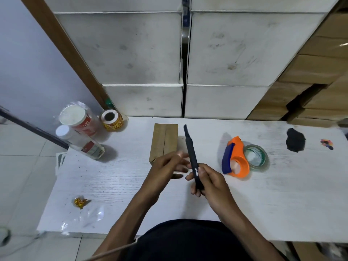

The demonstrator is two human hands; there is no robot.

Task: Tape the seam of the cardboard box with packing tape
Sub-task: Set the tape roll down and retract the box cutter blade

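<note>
Dark cloth on the person's lap (188,242) fills the bottom edge, and both bare forearms reach forward from it over a white table (113,185) with a faint wood grain and grey scuffs. On the near left of the top lie a crumpled yellow wrapper (80,202) and a scrap of clear plastic film (84,219). Farther back on the left, a white-capped bottle (81,142) lies on its side, with a stack of paper cups (79,117) in a plastic sleeve behind it and a roll of yellow stickers (111,120) just beside them. A black patch (295,139) and a small coloured mark (327,144) sit toward the right end. Behind the table, grubby white cartons (150,53) are stacked high, brown cartons (310,81) stand to the right, and pale floor tiles (22,166) show on the left.

A small cardboard box (164,142) rests at the middle of the table's far half, its top seam running away from the camera with no tape visible on it. An orange and blue tape dispenser (235,157) stands well to its right, touching a roll of clear tape (257,157).

His or her right hand (209,181) is clamped around the lower half of a black utility knife (192,159), held above the table with the blade end pointing away and slightly left. Just left of the knife, the left hand (167,166) hovers over the near end of the box, fingers loosely curled and holding nothing, blurred at the tips.
</note>
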